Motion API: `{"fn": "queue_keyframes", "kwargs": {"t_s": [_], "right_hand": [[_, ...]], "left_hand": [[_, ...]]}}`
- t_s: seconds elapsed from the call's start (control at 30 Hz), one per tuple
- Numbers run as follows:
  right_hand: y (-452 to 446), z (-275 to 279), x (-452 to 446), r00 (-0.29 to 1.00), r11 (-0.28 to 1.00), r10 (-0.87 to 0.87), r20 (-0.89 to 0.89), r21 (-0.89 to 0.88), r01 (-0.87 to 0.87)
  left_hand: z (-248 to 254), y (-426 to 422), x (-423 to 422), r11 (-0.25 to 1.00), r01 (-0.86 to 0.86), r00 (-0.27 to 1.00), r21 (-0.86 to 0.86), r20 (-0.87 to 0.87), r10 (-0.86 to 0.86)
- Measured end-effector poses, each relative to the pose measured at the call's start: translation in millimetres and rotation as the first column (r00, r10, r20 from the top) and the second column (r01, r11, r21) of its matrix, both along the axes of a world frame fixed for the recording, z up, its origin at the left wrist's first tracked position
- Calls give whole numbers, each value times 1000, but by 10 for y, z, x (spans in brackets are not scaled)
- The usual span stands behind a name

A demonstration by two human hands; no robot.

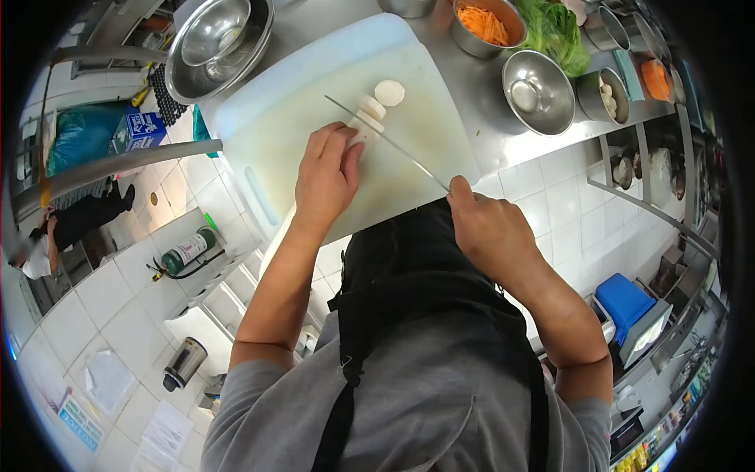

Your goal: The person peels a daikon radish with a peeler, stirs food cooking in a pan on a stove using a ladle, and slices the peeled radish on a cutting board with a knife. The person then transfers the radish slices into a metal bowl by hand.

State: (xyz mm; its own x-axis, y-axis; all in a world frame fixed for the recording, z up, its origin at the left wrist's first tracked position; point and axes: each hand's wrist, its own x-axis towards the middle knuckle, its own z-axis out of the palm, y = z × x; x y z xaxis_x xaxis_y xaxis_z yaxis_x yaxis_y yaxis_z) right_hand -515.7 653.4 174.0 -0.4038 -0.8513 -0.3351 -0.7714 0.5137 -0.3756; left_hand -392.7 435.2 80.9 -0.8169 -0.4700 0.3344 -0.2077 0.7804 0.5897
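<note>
My right hand [491,228] is closed around the handle of a long kitchen knife [409,157], its blade slanting up and left across the board. With curled fingers, my left hand [326,169] presses down on a long white radish [359,137] just left of the blade. The radish's pale tail shows below my left wrist, past the board's edge. Beyond the blade lie cut pieces: a round radish slice [389,93] flat on the board and thicker ones beside it. All this is on a white cutting board [425,75].
Steel bowls [212,35] are stacked at the board's upper left. Along the counter's right stand a pot of orange strips [484,27], leafy greens [554,35], a steel bowl [537,93] and a pot with white pieces [604,96]. Another person [86,224] is at far left.
</note>
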Motion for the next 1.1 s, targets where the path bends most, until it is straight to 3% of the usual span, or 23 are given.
{"fn": "queue_keyframes", "kwargs": {"t_s": [0.17, 0.23, 1.1], "right_hand": [[-8, 75, 16, 1000, 1000, -3, -12, -2, 3], [-43, 168, 29, 999, 993, 29, 17, 116, -31], [-29, 310, -8, 998, 978, 35, 46, 202, -44]], "left_hand": [[-4, -19, -6, 1000, 6, 1000, 30, 8, -6], [-30, -26, 7, 1000, 2, 1000, 26, 19, -3], [-6, -46, -34, 999, 32, 994, 41, 104, -36]]}}
